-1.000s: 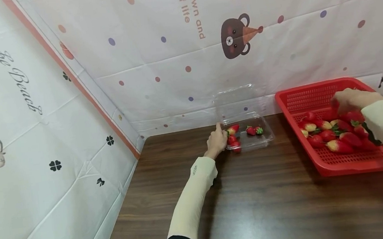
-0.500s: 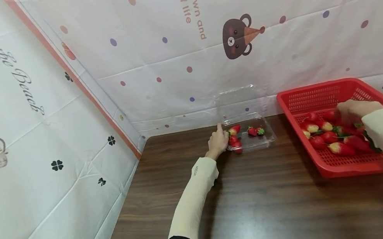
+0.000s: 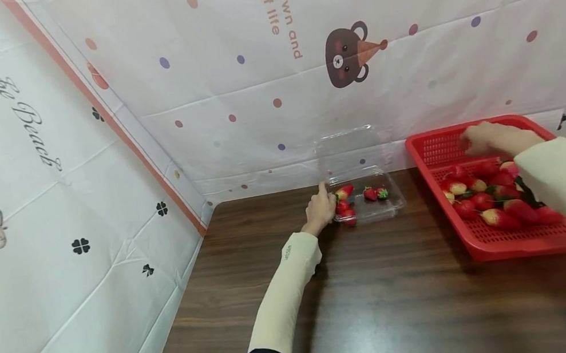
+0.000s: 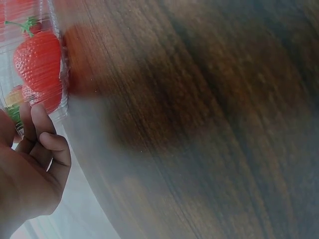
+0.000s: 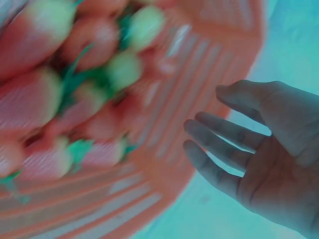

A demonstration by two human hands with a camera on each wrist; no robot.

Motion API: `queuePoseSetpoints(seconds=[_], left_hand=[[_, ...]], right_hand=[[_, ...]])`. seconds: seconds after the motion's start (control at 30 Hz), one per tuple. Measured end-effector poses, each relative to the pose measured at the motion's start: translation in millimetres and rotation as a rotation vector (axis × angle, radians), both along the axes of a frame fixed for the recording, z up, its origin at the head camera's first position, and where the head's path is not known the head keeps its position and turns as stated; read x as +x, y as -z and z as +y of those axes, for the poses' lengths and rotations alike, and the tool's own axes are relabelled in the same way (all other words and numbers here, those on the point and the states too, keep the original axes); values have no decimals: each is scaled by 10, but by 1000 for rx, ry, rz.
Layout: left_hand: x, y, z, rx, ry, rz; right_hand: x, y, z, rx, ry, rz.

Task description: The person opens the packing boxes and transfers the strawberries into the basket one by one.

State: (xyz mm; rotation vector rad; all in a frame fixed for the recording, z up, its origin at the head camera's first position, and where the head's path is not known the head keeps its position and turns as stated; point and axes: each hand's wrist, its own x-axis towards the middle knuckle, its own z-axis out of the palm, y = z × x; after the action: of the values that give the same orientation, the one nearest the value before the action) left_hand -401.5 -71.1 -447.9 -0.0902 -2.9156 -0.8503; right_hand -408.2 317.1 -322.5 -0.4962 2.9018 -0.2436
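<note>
A clear plastic box [image 3: 364,211] stands with its lid raised, several red strawberries [image 3: 370,193] inside. My left hand [image 3: 319,210] grips its left edge; in the left wrist view the hand [image 4: 37,174] has curled fingers at the box's corner, beside a strawberry [image 4: 39,59]. Over the back part of a red basket [image 3: 529,248] is my right hand [image 3: 496,138]. The right wrist view shows this hand [image 5: 264,149] with spread, slightly bent fingers and nothing in them, near the slotted basket wall [image 5: 174,99]. Many strawberries [image 3: 519,210] lie in the basket.
Both containers stand on a dark wooden table [image 3: 379,304], the basket to the right of the box. Behind them hangs a printed white sheet [image 3: 252,76], and another printed surface [image 3: 119,297] borders the table on the left.
My right hand has moved up and left, away from the strawberries toward the basket's back. Some strawberries at the basket's right have shifted. My left hand stays at the box.
</note>
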Motion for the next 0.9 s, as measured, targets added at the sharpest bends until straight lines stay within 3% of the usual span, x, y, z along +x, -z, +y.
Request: queuePoseSetpoints(seconds=[0.17,0.27,0.53,0.63,0.8,0.9], left_hand=[[-3,2,-10,1,-7,-4],[-19,5,-10,1,-6,-11],[-15,0,-13,-3,-3,-14],[-34,9,-11,-12,-6,-19],[-32,-2,-9,-13,-19,-12],[-12,-22,-10,-4,-23,-1]], right_hand=[[-54,-113,-542,28,-96,131],[-72,-121,-865,13,-161,154],[-92,11,-1560,-70,-271,106],[-92,96,-1735,-42,-305,63],[-76,291,-1927,22,-291,-53],[-73,430,-1996,74,-283,-58]])
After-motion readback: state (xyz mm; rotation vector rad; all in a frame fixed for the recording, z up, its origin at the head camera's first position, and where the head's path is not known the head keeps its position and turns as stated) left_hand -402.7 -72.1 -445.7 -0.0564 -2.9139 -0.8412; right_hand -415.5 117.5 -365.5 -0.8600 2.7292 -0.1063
